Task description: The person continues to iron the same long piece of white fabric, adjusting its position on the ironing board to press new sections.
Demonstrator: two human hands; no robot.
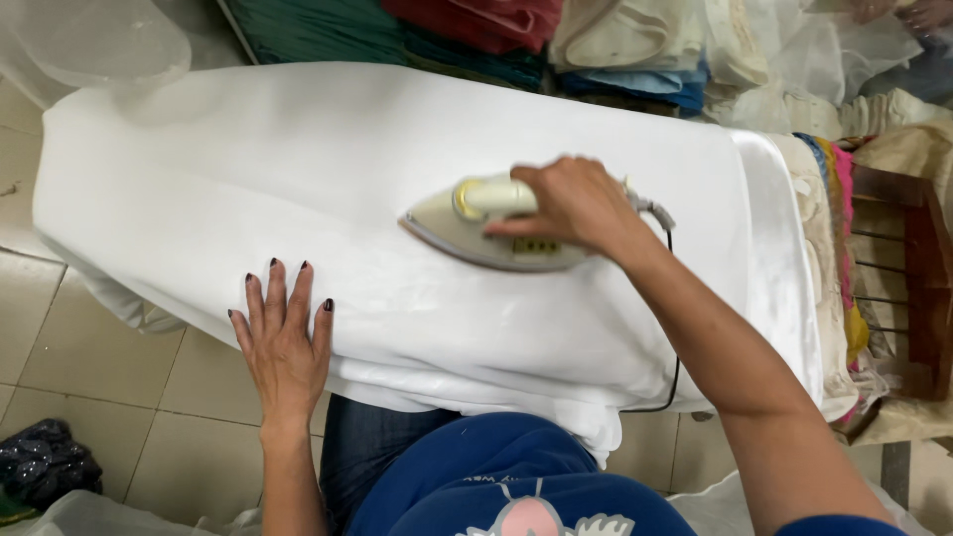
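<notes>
Right hand (576, 203) is closed round the handle of a cream iron (486, 226), which sits flat on the white cloth (328, 159) approx. mid-board, nose pointing to the board's left end. Left hand (285, 337) lies open, fingers spread, palm down on the cloth at the near edge, gripping nothing. Iron's cord (673, 328) drops over the near edge by the right arm. Behind the far edge: stacked folded fabrics (476, 30), green, red, blue etc. Right end: wooden rack (913, 278) w/ draped cloths. Floor, near left: dark bundle (40, 462).
</notes>
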